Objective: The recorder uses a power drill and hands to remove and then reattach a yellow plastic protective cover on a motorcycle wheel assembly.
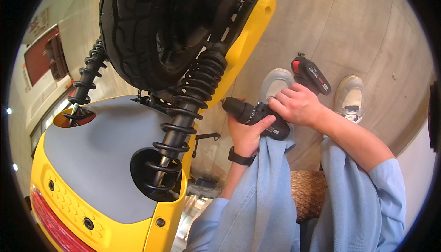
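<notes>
My left hand (245, 135) is wrapped round a black cordless drill (250, 113), with the thumb along its side. The drill's chuck points left, towards the scooter's spring. My right hand (296, 103) is closed against the far side of the drill body. Whatever its curled fingers pinch is hidden from me. Just beyond that hand, a black-and-red battery tool or pack (311, 75) lies on the floor between my shoes; its exact kind is unclear.
On the left stands a yellow-and-grey scooter (110, 146) with its tyre (133, 36) uppermost. Two coil-spring shock absorbers (195, 86) flank the wheel. A yellow side arm (252, 27) reaches away over the floor. My shoes (349, 96) rest on wood-look flooring (317, 4).
</notes>
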`<state>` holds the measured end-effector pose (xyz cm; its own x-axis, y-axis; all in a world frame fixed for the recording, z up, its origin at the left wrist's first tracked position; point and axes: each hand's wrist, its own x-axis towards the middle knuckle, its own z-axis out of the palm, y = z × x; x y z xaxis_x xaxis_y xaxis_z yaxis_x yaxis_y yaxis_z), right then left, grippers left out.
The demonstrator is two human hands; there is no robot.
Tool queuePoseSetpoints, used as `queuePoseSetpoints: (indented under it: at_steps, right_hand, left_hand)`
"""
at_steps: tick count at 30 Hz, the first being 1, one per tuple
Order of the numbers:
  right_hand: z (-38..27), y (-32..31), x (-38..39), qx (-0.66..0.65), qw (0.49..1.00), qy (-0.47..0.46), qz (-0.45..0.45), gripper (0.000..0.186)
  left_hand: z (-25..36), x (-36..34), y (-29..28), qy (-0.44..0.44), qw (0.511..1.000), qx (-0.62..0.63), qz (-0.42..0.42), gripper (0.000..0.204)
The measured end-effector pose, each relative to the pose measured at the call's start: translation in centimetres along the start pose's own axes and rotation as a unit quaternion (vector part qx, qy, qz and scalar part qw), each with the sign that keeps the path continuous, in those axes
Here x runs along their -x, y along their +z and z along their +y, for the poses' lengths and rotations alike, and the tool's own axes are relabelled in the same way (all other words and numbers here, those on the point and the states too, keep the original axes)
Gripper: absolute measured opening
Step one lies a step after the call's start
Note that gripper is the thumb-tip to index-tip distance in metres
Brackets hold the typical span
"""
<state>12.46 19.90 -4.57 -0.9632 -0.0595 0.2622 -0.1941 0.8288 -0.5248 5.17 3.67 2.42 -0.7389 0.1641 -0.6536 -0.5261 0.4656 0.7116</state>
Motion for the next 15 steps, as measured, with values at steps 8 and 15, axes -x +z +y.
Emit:
queuePoseSetpoints:
  at_steps: [8,15]
  right_hand:
    - [0.20,0.13,0.14,0.005,1.000,0.001,0.007,0.011]
    - [0.18,0.30,-0.20,-0.010,1.000,0.001,0.019,0.012]
  left_hand:
    - [0.24,-0.11,0.26,-0.001,1.000,0.004,-0.005,0.083]
    - [0.91,-0.06,0.29,-0.016,1.000,0.026,-0.002,0.084]
